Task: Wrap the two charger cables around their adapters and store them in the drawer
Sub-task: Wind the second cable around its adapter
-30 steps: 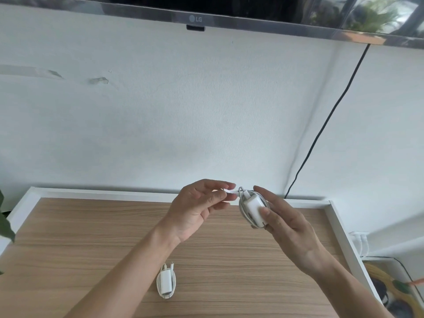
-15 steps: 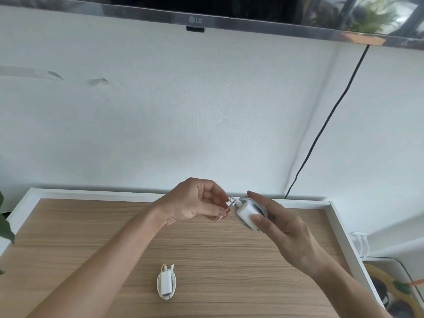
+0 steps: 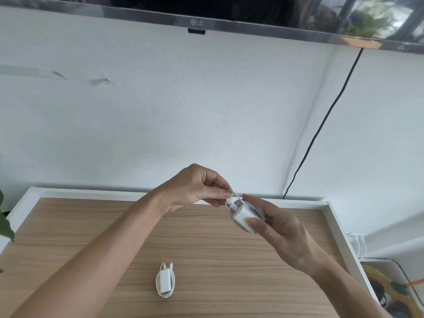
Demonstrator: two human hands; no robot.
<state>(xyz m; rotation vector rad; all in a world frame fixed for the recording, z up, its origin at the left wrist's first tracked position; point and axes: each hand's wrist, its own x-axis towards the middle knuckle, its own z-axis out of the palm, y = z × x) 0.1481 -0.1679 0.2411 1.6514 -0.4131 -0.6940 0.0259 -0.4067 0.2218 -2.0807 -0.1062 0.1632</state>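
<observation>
My right hand (image 3: 278, 228) holds a white adapter (image 3: 243, 215) above the wooden tabletop (image 3: 229, 260), thumb pressed on its face, with white cable looped around it. My left hand (image 3: 197, 187) pinches the loose end of that cable (image 3: 234, 196) just left of the adapter's top. A second white adapter (image 3: 165, 280), its cable coiled around it, lies flat on the tabletop near the front, below my left forearm. No drawer is in view.
The tabletop has a raised white rim (image 3: 339, 228) at the back and right. A TV (image 3: 206, 10) hangs on the wall above, with a black cord (image 3: 321, 125) running down. A green leaf (image 3: 4, 226) pokes in at the left; clutter sits off the right edge.
My left hand turned over, knuckles up, and carried the cable end round the adapter's top. My right hand tilted the adapter slightly and dropped a little. The coiled charger on the table stayed put.
</observation>
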